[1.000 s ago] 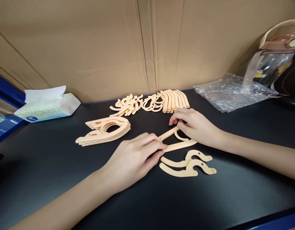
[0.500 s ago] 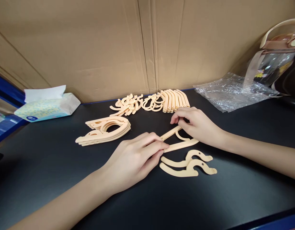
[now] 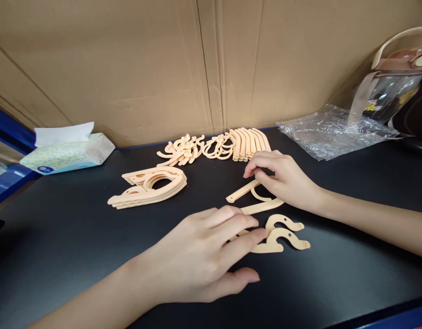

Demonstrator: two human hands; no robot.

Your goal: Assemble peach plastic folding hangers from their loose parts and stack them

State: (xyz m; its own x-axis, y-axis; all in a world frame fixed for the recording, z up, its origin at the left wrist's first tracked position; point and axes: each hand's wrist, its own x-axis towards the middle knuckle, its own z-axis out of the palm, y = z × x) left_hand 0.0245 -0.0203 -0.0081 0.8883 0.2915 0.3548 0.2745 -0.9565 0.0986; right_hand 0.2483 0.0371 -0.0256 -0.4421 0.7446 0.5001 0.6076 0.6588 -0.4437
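Observation:
My left hand (image 3: 214, 251) hovers over two curved hanger arms (image 3: 286, 237), its fingers spread and its thumb held apart. These flat cream pieces with small holes lie side by side on the table, their left ends hidden by my fingers. My right hand (image 3: 282, 178), fingers curled, is at the right end of a partly assembled folding hanger (image 3: 264, 206). Two straight bars and a curved hook show on it; my hand covers where they meet. To the left lies a stack of assembled folding hangers (image 3: 152, 194).
At the back are a pile of loose hanger arms (image 3: 183, 151), several hooks (image 3: 219, 147) and a row of bars (image 3: 250, 144). A tissue pack (image 3: 67, 153) is at left. A clear plastic bag (image 3: 334, 132) and a bottle (image 3: 396, 91) stand right, before a cardboard wall (image 3: 129, 68).
My left hand has let go of the hanger's left end and moved down and right over the loose arms, fingers spreading. My right hand has hardly moved.

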